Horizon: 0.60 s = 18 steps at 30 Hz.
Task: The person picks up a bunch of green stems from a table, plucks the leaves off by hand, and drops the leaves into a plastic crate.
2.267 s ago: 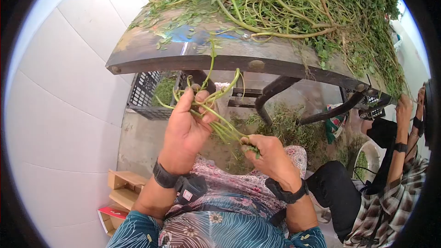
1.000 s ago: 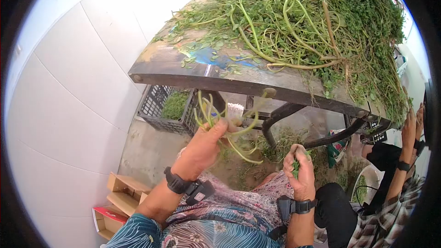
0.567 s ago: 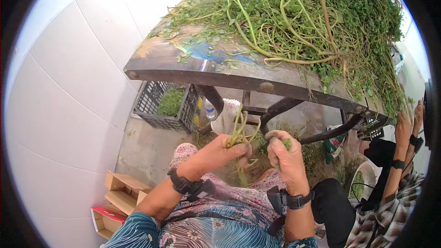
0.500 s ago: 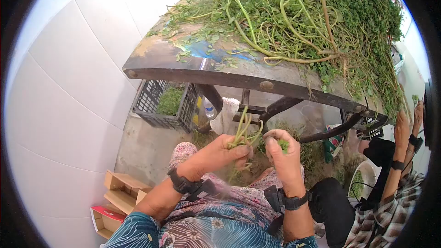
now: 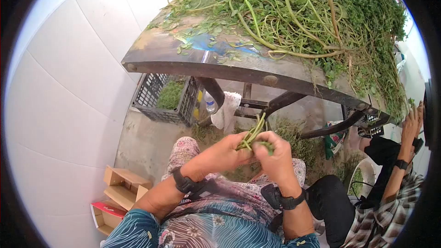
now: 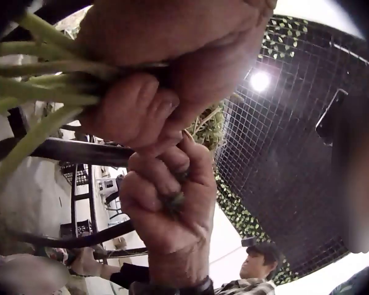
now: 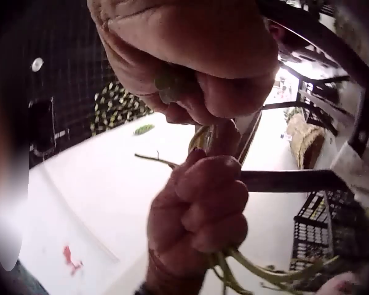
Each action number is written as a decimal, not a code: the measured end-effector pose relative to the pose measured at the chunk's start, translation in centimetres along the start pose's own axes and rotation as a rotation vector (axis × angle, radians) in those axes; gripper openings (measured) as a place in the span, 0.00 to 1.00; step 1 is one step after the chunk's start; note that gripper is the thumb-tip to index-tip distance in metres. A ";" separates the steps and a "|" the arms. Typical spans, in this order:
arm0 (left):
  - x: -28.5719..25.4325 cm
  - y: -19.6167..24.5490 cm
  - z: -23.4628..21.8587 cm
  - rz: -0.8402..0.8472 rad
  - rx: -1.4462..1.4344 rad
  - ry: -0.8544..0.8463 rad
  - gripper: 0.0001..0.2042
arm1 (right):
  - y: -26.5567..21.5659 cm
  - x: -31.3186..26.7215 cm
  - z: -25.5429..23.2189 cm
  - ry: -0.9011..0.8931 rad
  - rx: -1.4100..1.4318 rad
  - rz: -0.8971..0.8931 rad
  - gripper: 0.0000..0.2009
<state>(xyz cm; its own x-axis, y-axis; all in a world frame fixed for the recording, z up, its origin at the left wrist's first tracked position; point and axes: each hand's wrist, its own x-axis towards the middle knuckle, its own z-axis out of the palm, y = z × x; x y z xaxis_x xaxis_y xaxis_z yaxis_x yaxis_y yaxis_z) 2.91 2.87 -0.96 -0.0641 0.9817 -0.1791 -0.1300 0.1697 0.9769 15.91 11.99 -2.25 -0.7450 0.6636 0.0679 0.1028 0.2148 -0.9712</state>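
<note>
My left hand (image 5: 227, 152) grips a bunch of green stems (image 5: 252, 134) above my lap, their ends sticking up past the thumb. In the left wrist view the stems (image 6: 43, 92) fan out from between thumb and curled fingers. My right hand (image 5: 278, 163) is curled round small green leaves (image 5: 266, 147), its fingertips right at the left hand's thumb and the bunch. The right wrist view shows a bit of leaf (image 7: 172, 85) between the right fingers, and thin stems (image 7: 258, 268) hanging below the left fist (image 7: 200, 206).
Ahead, a wooden table (image 5: 156, 55) bears a large heap of leafy stems (image 5: 294, 23). Beneath stand a black crate (image 5: 167, 105), a bottle (image 5: 210, 102) and dark table legs (image 5: 285, 102). Cardboard boxes (image 5: 124, 188) lie at left. Another person (image 5: 390, 197) sits at right beside a white bucket (image 5: 370, 170).
The right hand came away from the stems with leaves in it, then moved back left to meet the left hand. The left hand gathered the stems tighter and came lower.
</note>
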 end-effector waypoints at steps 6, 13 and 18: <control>-0.1 -1.0 -1.9 -0.193 -0.571 0.022 0.01 | 0.7 0.5 -1.7 0.089 1.052 0.330 0.03; 0.0 -5.8 -6.2 -0.096 -1.061 0.224 0.03 | 7.5 1.4 -2.6 0.142 1.422 0.530 0.04; -1.5 -8.9 -7.4 -0.080 -0.997 0.420 0.07 | 9.7 1.8 -1.5 0.191 1.391 0.620 0.05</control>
<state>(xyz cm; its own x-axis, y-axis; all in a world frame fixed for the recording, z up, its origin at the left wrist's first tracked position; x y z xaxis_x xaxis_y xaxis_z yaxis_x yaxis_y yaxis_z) -3.21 -0.75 -10.25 -0.3287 0.8307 -0.4492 -0.8824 -0.1007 0.4595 16.59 16.37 -11.18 -0.7145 0.4960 -0.4934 -0.4040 -0.8683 -0.2878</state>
